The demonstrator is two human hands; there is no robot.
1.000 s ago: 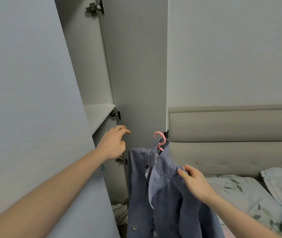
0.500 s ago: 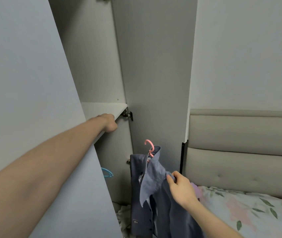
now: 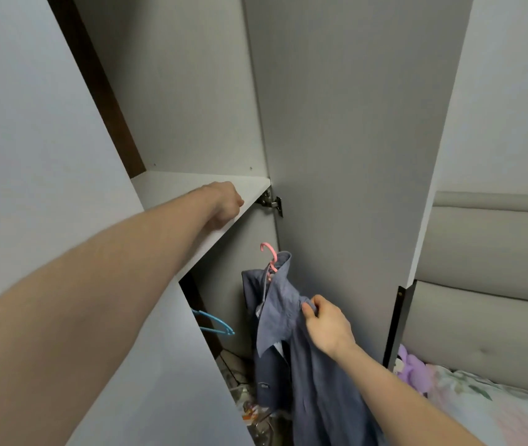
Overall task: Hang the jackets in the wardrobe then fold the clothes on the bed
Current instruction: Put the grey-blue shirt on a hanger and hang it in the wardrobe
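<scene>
A blue-grey jacket [image 3: 291,349] hangs on a pink hanger [image 3: 269,255] in front of the open wardrobe, just below the white shelf [image 3: 191,185]. My right hand [image 3: 327,323] pinches the jacket's fabric near the collar and shoulder and holds it up. My left hand [image 3: 224,201] is stretched out to the shelf's front edge. Its fingers curl over that edge and its fingertips are hidden. A blue hanger [image 3: 214,323] shows inside the wardrobe below the shelf, at the left.
The left wardrobe door [image 3: 31,156] fills the left side and the right door [image 3: 352,156] stands open behind the jacket. Clutter [image 3: 249,403] lies on the wardrobe floor. At the right are a padded headboard [image 3: 497,252], a floral bedsheet [image 3: 481,407] and a purple soft item [image 3: 407,365].
My left hand went from open in mid-air to the shelf's front edge and curled there. The jacket in my right hand came closer to the wardrobe opening, and the view shifted left.
</scene>
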